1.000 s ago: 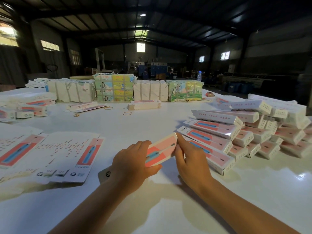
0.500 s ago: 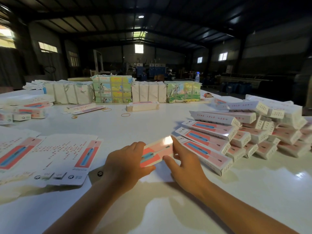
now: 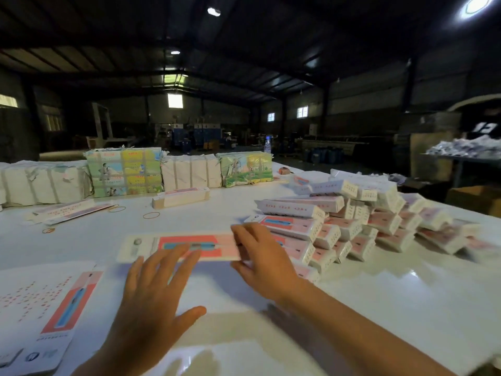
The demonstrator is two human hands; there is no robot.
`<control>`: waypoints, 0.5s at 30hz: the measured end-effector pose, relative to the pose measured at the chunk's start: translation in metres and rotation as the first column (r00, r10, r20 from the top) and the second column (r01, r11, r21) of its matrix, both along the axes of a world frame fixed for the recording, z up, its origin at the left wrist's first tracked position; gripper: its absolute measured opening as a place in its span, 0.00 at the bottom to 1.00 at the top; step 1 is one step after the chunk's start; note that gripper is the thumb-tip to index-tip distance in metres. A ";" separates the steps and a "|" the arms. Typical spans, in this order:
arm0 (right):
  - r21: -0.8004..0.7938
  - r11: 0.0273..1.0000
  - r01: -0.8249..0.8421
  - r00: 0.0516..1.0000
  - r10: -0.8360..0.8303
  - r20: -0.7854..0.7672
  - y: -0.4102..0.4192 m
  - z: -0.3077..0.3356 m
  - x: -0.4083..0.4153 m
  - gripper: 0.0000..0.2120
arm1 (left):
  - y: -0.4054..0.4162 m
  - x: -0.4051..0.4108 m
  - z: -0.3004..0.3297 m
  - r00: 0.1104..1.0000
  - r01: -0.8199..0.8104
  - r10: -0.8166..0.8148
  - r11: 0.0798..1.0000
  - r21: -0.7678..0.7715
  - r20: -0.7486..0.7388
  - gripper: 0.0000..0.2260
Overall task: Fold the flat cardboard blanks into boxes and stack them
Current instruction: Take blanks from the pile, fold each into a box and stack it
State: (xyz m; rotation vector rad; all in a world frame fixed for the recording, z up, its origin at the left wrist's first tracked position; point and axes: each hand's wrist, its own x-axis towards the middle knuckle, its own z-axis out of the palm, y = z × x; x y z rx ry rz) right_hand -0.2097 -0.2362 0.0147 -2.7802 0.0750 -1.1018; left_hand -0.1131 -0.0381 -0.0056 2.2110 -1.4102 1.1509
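Folded box (image 3: 187,246) flat on desk (image 3: 379,299), just left of stack (image 3: 339,229), likely staged for stacking; right hand (image 3: 264,260) pinches its stack-side end to steer it; left hand (image 3: 151,299) spread wide, fingertips over near edge, steadying; blanks (image 3: 48,308) wait further left.

Two bare forearms, left hand (image 3: 151,302), right hand (image 3: 264,260) (no sleeves, rings or gloves showing)
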 end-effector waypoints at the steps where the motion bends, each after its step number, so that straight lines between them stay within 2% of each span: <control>1: 0.057 0.997 0.061 0.997 -0.063 0.047 -0.014 0.017 0.001 0.27 | -0.003 0.000 -0.003 0.997 0.064 -0.063 0.998 -0.019 0.033 0.28; 3: 0.153 0.973 0.175 0.967 -0.199 0.157 -0.048 0.059 0.001 0.21 | -0.010 0.001 -0.010 0.982 0.182 -0.178 0.981 0.069 -0.063 0.25; 5: 0.261 0.925 0.276 0.906 -0.341 0.251 -0.088 0.100 -0.004 0.15 | -0.020 -0.001 -0.008 0.938 0.219 -0.145 0.953 0.211 -0.315 0.36; 6: 0.317 0.892 0.322 0.866 -0.413 0.283 -0.109 0.117 -0.009 0.16 | -0.024 0.005 -0.015 0.946 0.206 -0.140 0.956 0.207 -0.294 0.38; 7: 0.370 0.851 0.372 0.820 -0.488 0.299 -0.132 0.128 -0.015 0.18 | -0.026 0.008 -0.019 0.968 0.167 -0.105 0.948 0.271 -0.230 0.35; 8: 0.415 0.803 0.428 0.767 -0.566 0.302 -0.154 0.135 -0.022 0.21 | -0.029 0.009 -0.019 0.971 0.194 -0.141 0.935 0.298 -0.191 0.32; 9: 0.449 0.750 0.485 0.711 -0.637 0.297 -0.174 0.137 -0.030 0.22 | -0.032 0.010 -0.016 0.960 0.220 -0.145 0.920 0.325 -0.241 0.27; 10: 0.473 0.695 0.541 0.655 -0.701 0.281 -0.193 0.134 -0.037 0.20 | -0.032 0.013 -0.018 0.952 0.245 -0.167 0.917 0.315 -0.254 0.21; 11: 0.487 0.635 0.599 0.607 -0.757 0.242 -0.210 0.128 -0.045 0.19 | -0.031 0.012 -0.018 0.961 0.242 -0.186 0.925 0.293 -0.206 0.19; 13: 0.485 0.510 0.711 0.540 -0.837 0.088 -0.235 0.111 -0.055 0.19 | -0.033 0.012 -0.022 0.962 0.257 -0.219 0.930 0.264 -0.164 0.17; 15: 0.414 0.432 0.801 0.511 -0.854 -0.097 -0.247 0.094 -0.059 0.20 | -0.032 0.012 -0.025 0.961 0.276 -0.259 0.930 0.245 -0.097 0.16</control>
